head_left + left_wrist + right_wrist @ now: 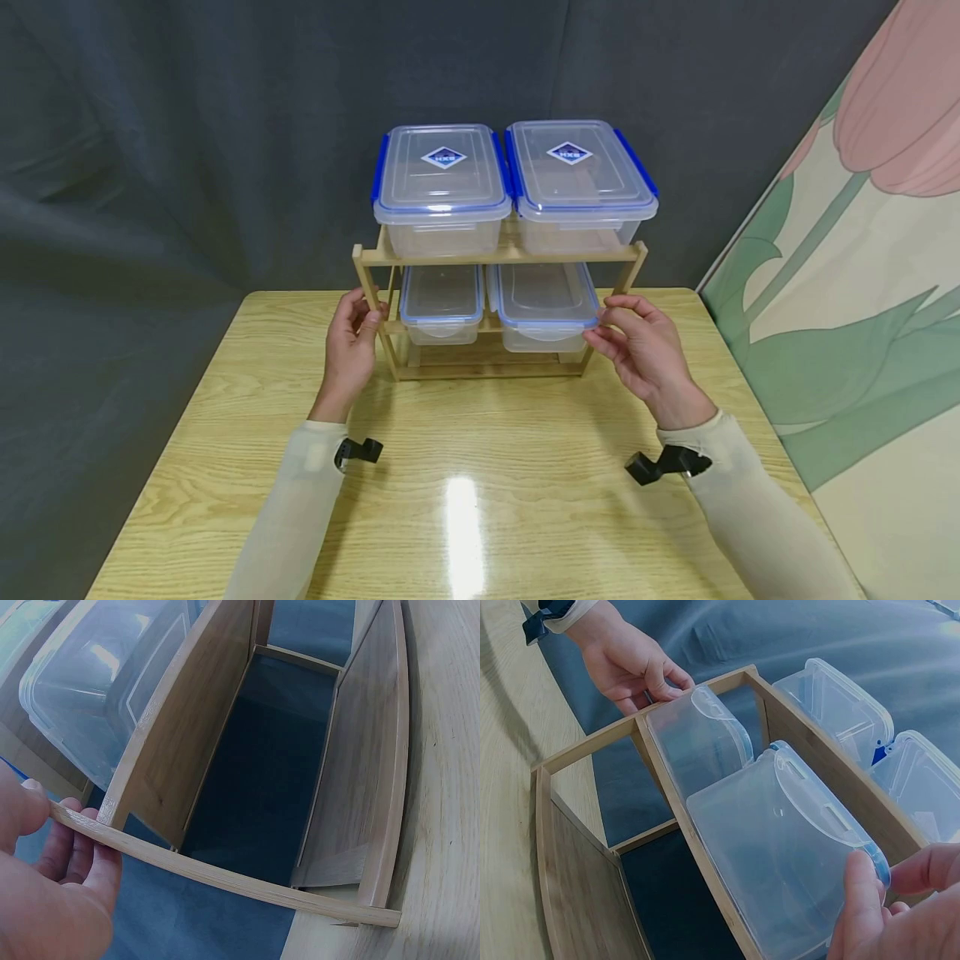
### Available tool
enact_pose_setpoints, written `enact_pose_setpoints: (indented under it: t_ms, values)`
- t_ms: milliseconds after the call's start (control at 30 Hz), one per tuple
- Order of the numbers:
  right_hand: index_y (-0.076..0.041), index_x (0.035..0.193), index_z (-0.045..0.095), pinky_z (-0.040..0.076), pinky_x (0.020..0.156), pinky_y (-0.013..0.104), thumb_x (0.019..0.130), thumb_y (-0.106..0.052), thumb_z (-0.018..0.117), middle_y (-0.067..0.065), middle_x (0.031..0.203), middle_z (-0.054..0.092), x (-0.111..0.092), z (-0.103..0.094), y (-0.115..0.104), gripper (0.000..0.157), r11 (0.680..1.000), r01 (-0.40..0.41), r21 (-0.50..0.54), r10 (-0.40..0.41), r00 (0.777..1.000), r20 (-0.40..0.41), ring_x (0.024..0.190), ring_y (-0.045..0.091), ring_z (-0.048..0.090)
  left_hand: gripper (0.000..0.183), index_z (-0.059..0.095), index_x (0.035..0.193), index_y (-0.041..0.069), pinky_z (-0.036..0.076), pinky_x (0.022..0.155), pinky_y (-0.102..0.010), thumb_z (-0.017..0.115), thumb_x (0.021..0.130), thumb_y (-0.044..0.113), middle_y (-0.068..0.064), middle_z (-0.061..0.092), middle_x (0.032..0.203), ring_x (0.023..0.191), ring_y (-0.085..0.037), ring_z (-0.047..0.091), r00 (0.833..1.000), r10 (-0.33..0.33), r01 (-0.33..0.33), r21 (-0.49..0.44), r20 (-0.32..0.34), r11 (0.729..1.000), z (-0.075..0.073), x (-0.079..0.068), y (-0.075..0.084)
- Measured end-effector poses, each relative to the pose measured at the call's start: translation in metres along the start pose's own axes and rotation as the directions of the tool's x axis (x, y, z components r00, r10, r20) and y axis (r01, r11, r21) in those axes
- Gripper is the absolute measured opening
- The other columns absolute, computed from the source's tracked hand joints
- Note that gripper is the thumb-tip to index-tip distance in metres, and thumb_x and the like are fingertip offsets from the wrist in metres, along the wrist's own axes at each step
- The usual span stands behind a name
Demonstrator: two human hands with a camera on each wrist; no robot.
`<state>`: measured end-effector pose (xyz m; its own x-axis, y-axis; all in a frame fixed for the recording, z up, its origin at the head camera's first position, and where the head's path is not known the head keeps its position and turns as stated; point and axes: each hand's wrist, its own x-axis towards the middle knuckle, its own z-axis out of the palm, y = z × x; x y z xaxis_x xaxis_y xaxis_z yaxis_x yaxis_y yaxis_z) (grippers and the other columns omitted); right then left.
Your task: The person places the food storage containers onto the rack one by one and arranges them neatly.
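A two-tier wooden rack (491, 372) stands on the table, with two clear lidded plastic containers on its lower shelf. My left hand (351, 350) grips the rack's left front post (225, 879), thumb on one side and fingers on the other. At the right, my right hand (643, 354) pinches the front corner of the lower right container (546, 298) between thumb and fingers; its lid has a light blue rim. To the left of that box sits the smaller lower left container (442, 293), touched by neither hand.
On the top shelf are two larger clear containers, a left one (444, 171) and a right one (581, 167), with dark blue side clips and labels. A wooden table (405, 483) lies below. Behind hangs a dark curtain (262, 125); a flower-patterned panel (847, 275) borders the right.
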<state>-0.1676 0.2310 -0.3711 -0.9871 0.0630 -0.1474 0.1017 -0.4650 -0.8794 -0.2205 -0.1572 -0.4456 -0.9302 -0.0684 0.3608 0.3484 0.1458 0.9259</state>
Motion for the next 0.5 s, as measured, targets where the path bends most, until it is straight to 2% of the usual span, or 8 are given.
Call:
enact_pose_setpoints:
  t_ms: [300, 400, 500]
  values:
    - [-0.008, 0.103, 0.063, 0.064, 0.074, 0.026, 0.101, 0.007, 0.059, 0.007, 0.101, 0.061, -0.0011, -0.0015, -0.0015, 0.016, 1.0, -0.002, -0.008, 0.003, 1.0, 0.025, 0.07, 0.013, 0.07, 0.034, 0.054, 0.144, 0.006, 0.048, 0.1, -0.026, 0.052, 0.111, 0.011, -0.025, 0.064, 0.126, 0.121, -0.036, 0.062, 1.0, 0.001, -0.001, 0.001, 0.009, 1.0, 0.0003, 0.0014, -0.0009]
    - [-0.006, 0.107, 0.063, 0.064, 0.075, 0.027, 0.101, 0.006, 0.06, 0.006, 0.1, 0.063, -0.0031, -0.0025, -0.0016, 0.014, 0.999, 0.022, -0.047, -0.02, 0.999, 0.046, 0.073, 0.014, 0.071, 0.034, 0.054, 0.144, 0.007, 0.049, 0.103, -0.027, 0.051, 0.111, 0.012, -0.023, 0.064, 0.127, 0.121, -0.033, 0.063, 1.0, 0.0, 0.0, 0.011, 0.012, 1.0, 0.0001, 0.0014, -0.0004]
    - [-0.005, 0.113, 0.062, 0.065, 0.075, 0.028, 0.102, 0.003, 0.063, 0.003, 0.1, 0.065, -0.0058, -0.0048, -0.0012, 0.013, 0.987, 0.069, -0.143, -0.06, 0.996, 0.066, 0.077, 0.013, 0.072, 0.034, 0.054, 0.145, 0.008, 0.051, 0.106, -0.032, 0.051, 0.112, 0.013, -0.021, 0.064, 0.128, 0.122, -0.032, 0.063, 1.0, -0.006, 0.006, 0.02, 0.021, 1.0, -0.0005, 0.0006, 0.0014]
